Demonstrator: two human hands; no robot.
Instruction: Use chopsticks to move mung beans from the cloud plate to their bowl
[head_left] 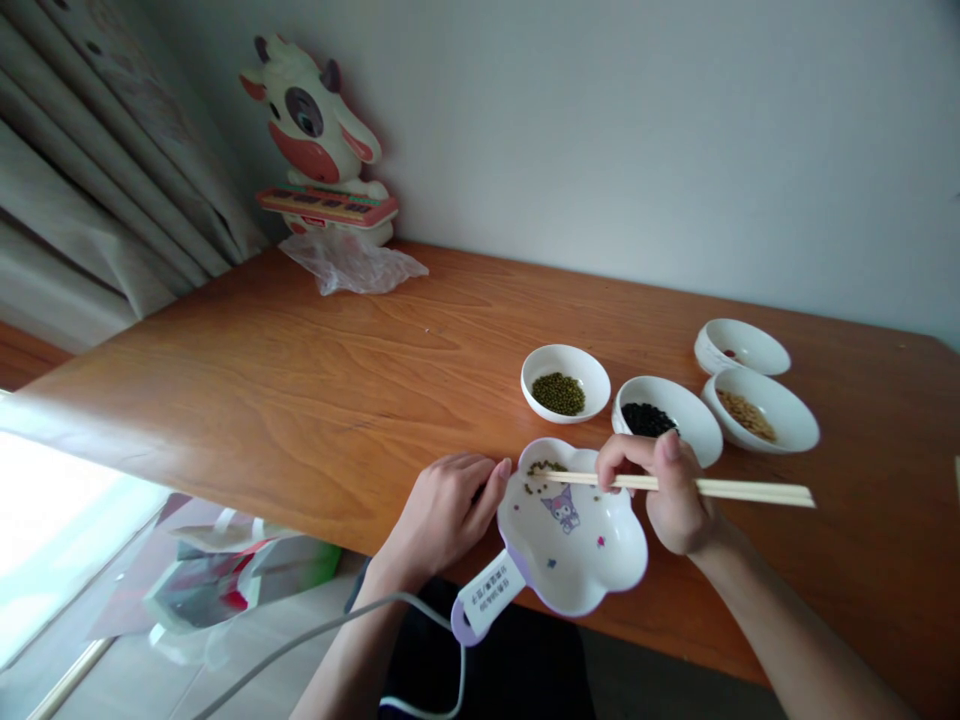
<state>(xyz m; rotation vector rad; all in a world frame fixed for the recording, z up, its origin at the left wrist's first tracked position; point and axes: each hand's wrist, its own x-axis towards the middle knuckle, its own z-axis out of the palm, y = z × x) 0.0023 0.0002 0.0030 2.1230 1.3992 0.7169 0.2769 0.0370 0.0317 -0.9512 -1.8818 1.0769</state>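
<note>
A white flower-shaped dish (577, 560) with a purple rim, a cartoon print and a labelled handle lies at the near edge of the wooden table (315, 380). A few green beans (544, 468) rest at its far rim. My right hand (667, 490) is closed on a pair of wooden chopsticks (750, 490), held almost level, their tips over those beans. My left hand (446, 510) rests on the table with curled fingers touching the dish's left rim.
Behind the dish stand small white bowls: one of green beans (565, 383), one of black beans (667, 417), one of tan grains (760, 410), one nearly empty (741, 347). A cow-shaped toy (319, 140) and crumpled plastic (352, 262) sit at the far left. Bags (232, 580) lie on the floor.
</note>
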